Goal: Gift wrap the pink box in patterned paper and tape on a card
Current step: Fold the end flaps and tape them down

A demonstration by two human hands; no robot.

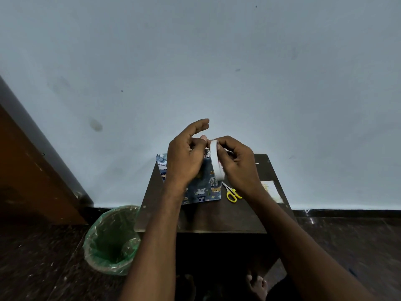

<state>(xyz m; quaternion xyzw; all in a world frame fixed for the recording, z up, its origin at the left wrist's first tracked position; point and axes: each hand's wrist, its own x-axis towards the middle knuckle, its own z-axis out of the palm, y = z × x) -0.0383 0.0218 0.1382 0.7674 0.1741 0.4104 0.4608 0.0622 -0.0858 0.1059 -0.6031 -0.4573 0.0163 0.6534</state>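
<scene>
A white roll of tape [217, 160] is held up above the small dark table [217, 216]. My right hand [238, 164] grips the roll from the right. My left hand [187, 156] pinches at the top of the roll with thumb and a finger, its other fingers raised. Under both hands lies the blue animal-patterned wrapping paper [206, 190], folded over something; the pink box is hidden. Yellow-handled scissors [231, 193] lie just right of the paper. A pale card [271, 190] rests near the table's right edge.
A green-lined waste bin [111, 240] stands on the dark floor left of the table. A brown door [32, 170] fills the left side. A pale wall [217, 61] runs behind the table. A bare foot [257, 285] shows below.
</scene>
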